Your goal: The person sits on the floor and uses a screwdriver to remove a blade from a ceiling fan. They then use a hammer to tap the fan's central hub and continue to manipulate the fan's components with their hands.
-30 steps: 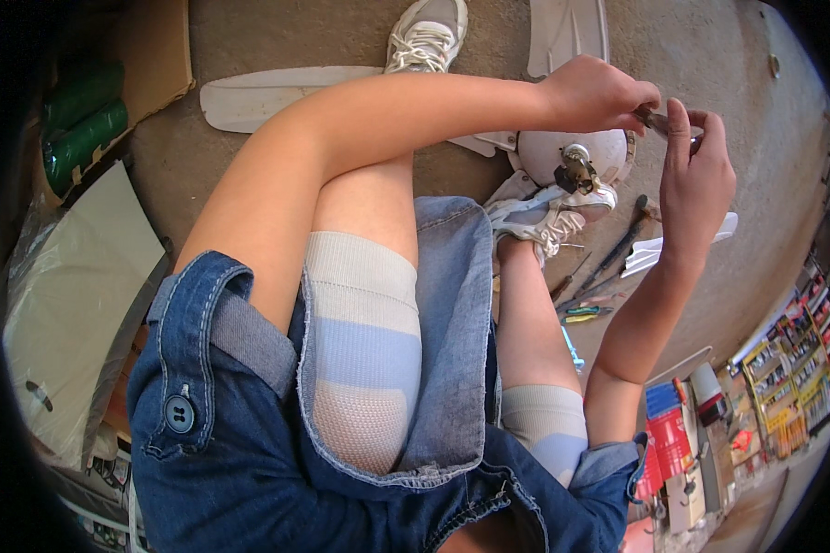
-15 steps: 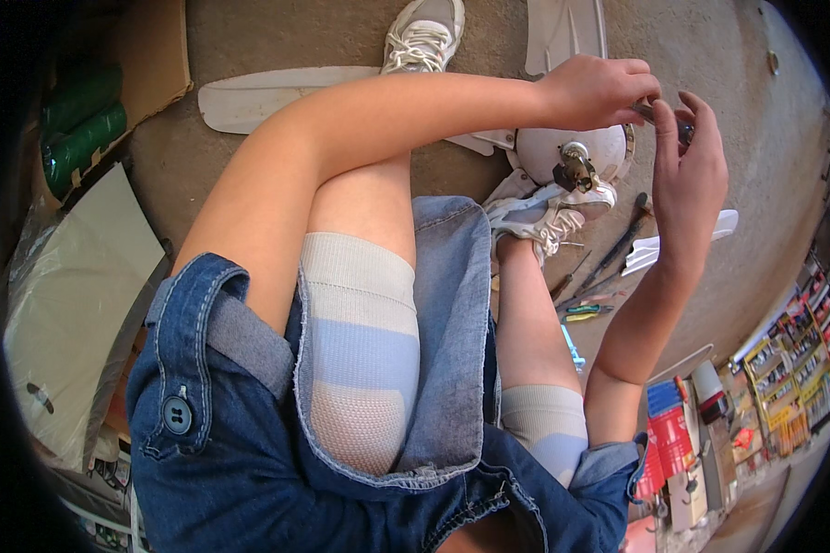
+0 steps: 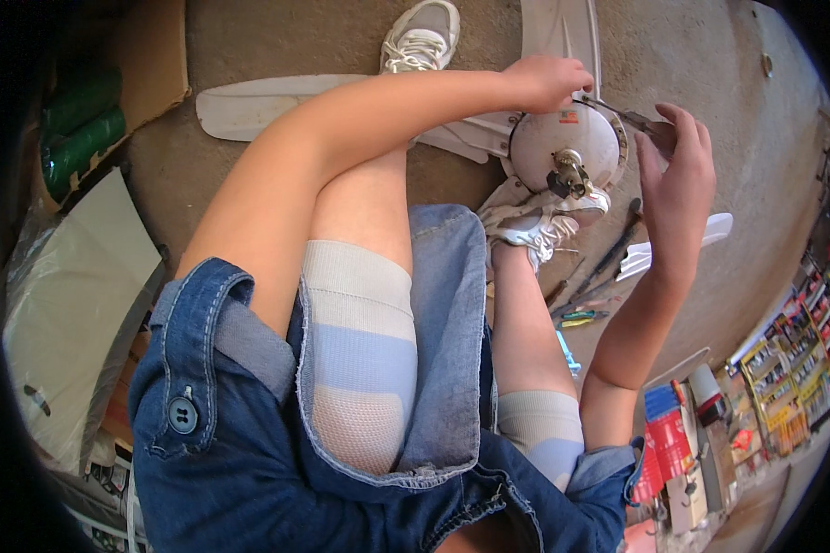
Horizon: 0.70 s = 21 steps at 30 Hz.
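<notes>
A white ceiling fan lies on the floor with its round motor housing (image 3: 555, 146) facing up and a metal shaft bracket (image 3: 571, 173) at its middle. My left hand (image 3: 546, 83) is at the far rim of the housing, beside the root of the far blade (image 3: 560, 32). Its fingers are curled together, and what lies between them is hidden. Over the right of the fan, my right hand (image 3: 681, 166) grips a slim dark metal tool (image 3: 625, 116) between thumb and fingers. The tool's thin end reaches the housing rim near my left fingertips; its exact kind is unclear.
Another blade (image 3: 267, 106) stretches left under my left arm. My shoes (image 3: 421, 37) stand around the fan. Long dark-handled tools (image 3: 609, 263) and pliers (image 3: 581, 317) lie by my right leg. A cardboard box (image 3: 152, 74) stands left; packaged goods (image 3: 784, 378) line the right.
My hands have moved apart. The left went left and down to the housing rim; the right stays right of the fan, the tool now stretching toward the rim.
</notes>
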Available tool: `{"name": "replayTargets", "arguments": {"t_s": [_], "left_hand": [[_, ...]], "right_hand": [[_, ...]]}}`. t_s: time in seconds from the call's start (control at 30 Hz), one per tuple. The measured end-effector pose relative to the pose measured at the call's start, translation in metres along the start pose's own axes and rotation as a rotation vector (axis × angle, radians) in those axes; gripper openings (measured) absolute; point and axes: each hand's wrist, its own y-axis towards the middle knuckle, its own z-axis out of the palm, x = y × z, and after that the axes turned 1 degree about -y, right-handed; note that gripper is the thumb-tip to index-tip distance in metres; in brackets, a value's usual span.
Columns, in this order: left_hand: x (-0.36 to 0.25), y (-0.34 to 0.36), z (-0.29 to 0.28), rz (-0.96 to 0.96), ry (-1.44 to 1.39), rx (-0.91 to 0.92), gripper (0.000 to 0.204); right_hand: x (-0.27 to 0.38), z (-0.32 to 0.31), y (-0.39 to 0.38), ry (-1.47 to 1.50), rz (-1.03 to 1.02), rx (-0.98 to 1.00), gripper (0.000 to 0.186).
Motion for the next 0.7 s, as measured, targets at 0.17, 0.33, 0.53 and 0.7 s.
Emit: {"name": "replayTargets", "arguments": {"t_s": [0.17,0.33,0.53,0.7], "left_hand": [[-0.001,0.010,0.016,0.069,0.099,-0.026,0.022],[0.000,0.018,0.021,0.165,0.126,-0.036,0.011],[0.009,0.016,0.014,0.099,-0.162,-0.301,0.013],[0.052,0.010,0.014,-0.459,-1.093,-0.345,0.015]], "right_hand": [[-0.010,-0.001,-0.005,-0.082,0.033,-0.007,0.020],[-0.003,-0.017,-0.015,-0.083,0.091,-0.039,0.021],[-0.008,-0.034,-0.025,0.095,0.228,-0.034,0.021],[-0.009,-0.017,-0.033,0.155,0.195,0.013,0.022]]}}
